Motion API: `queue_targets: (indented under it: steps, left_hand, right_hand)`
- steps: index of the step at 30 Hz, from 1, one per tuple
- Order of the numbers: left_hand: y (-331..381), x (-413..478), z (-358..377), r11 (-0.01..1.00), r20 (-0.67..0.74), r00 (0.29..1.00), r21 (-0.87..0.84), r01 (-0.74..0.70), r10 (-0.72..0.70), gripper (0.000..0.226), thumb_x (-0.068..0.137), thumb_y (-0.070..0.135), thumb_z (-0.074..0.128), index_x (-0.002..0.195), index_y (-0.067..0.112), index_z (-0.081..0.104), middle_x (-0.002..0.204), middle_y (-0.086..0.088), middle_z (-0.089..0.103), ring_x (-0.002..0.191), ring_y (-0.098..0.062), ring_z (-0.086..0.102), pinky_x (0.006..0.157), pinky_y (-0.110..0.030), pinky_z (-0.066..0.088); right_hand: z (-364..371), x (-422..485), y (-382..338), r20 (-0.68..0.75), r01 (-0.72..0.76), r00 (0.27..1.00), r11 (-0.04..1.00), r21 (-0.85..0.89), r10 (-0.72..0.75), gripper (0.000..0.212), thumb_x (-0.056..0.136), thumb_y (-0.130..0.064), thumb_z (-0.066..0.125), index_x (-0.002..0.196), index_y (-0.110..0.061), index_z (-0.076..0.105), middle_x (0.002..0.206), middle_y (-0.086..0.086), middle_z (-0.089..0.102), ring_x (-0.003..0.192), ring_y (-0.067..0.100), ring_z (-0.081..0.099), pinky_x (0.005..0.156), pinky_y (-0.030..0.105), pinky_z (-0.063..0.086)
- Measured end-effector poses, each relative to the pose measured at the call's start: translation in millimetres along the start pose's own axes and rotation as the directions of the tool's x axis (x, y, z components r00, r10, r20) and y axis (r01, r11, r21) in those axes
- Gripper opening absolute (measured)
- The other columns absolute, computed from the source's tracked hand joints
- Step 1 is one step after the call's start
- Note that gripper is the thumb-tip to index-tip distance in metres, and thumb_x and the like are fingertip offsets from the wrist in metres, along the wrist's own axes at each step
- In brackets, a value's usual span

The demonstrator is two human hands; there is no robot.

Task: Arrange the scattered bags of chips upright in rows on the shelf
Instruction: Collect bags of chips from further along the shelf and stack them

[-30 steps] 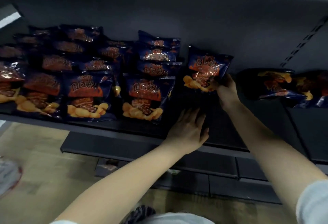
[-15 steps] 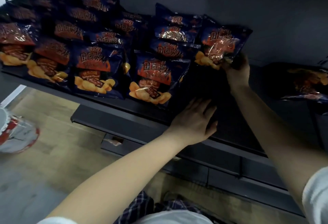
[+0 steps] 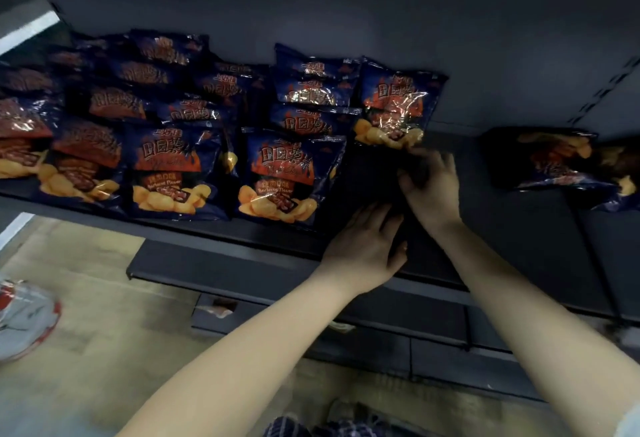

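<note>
Rows of dark blue barbecue chip bags (image 3: 284, 173) stand upright along the left and middle of the dark shelf (image 3: 505, 235). The rightmost upright bag (image 3: 394, 104) stands at the back beside them. Just below its lower edge is my right hand (image 3: 431, 187), fingers loosely curled with nothing visibly in its grasp. My left hand (image 3: 367, 246) rests flat on the shelf near the front edge, fingers straight. Two loose bags (image 3: 543, 156) lie flat at the far right of the shelf.
The shelf's grey back panel (image 3: 346, 13) rises behind the bags. A lower shelf (image 3: 214, 266) juts out beneath, above a tan floor (image 3: 104, 350). A white and red object (image 3: 24, 318) sits on the floor at the left.
My right hand has let go of the rightmost bag, now standing at the back, and drawn back toward me. My left hand has stayed flat on the shelf.
</note>
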State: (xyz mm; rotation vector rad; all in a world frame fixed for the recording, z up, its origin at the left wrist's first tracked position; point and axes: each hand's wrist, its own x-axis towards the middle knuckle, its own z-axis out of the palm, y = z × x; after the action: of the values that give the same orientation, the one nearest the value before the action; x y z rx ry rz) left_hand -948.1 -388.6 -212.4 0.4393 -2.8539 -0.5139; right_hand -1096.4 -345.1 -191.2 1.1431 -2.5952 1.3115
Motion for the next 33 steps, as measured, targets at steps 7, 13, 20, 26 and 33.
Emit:
queue_targets:
  steps: [7,13,20,26,33]
  left_hand:
    - [0.7,0.1,-1.3,1.0,0.025,1.0,-0.011,-0.007,0.007,0.052,0.095,0.032,0.04,0.141,0.008,0.035,0.152,-0.012,0.026,0.141,-0.027,0.017,0.116,-0.035,0.013]
    - [-0.9,1.4,1.7,0.999,0.047,0.999,-0.052,-0.003,0.005,0.055,0.094,0.033,0.04,0.144,0.012,0.03,0.154,-0.01,0.022,0.142,-0.027,0.012,0.115,-0.036,0.014]
    - [-4.3,2.4,5.2,0.998,0.047,0.999,-0.057,-0.004,0.007,0.054,0.096,0.035,0.038,0.144,0.012,0.03,0.155,-0.01,0.019,0.143,-0.027,0.011,0.115,-0.038,0.013]
    - [-4.6,2.9,4.5,0.999,0.064,0.998,-0.046,-0.002,0.004,0.054,0.097,0.037,0.035,0.145,0.013,0.028,0.155,-0.01,0.017,0.143,-0.028,0.01,0.115,-0.038,0.013]
    - [-3.0,1.5,1.8,0.999,0.059,0.998,-0.036,-0.008,0.01,0.053,0.097,0.035,0.036,0.144,0.012,0.029,0.154,-0.012,0.019,0.142,-0.029,0.013,0.115,-0.039,0.015]
  right_hand:
    - [-10.8,-48.1,-11.6,0.138,-0.02,0.989,0.964,-0.264,0.059,0.026,0.091,-0.015,0.051,0.114,-0.014,0.064,0.115,0.011,0.057,0.105,0.03,0.053,0.088,0.033,0.042]
    - [-19.4,-69.1,0.9,0.136,-0.094,0.975,0.878,-0.469,0.177,0.04,0.095,-0.025,0.045,0.133,-0.016,0.051,0.135,0.012,0.049,0.124,0.034,0.042,0.104,0.042,0.03]
    - [-15.5,-75.4,-1.4,0.119,-0.095,0.979,0.882,-0.462,0.167,0.042,0.095,-0.024,0.044,0.135,-0.012,0.05,0.137,0.012,0.049,0.125,0.033,0.043,0.109,0.038,0.029]
    - [-15.4,-76.4,-7.6,0.114,-0.114,0.975,0.872,-0.476,0.19,0.042,0.095,-0.024,0.044,0.136,-0.014,0.048,0.138,0.01,0.048,0.125,0.03,0.042,0.108,0.036,0.028]
    - [-17.5,-76.9,-8.6,0.11,-0.103,0.979,0.879,-0.466,0.173,0.041,0.095,-0.023,0.044,0.135,-0.015,0.05,0.138,0.008,0.048,0.125,0.029,0.043,0.106,0.036,0.03]
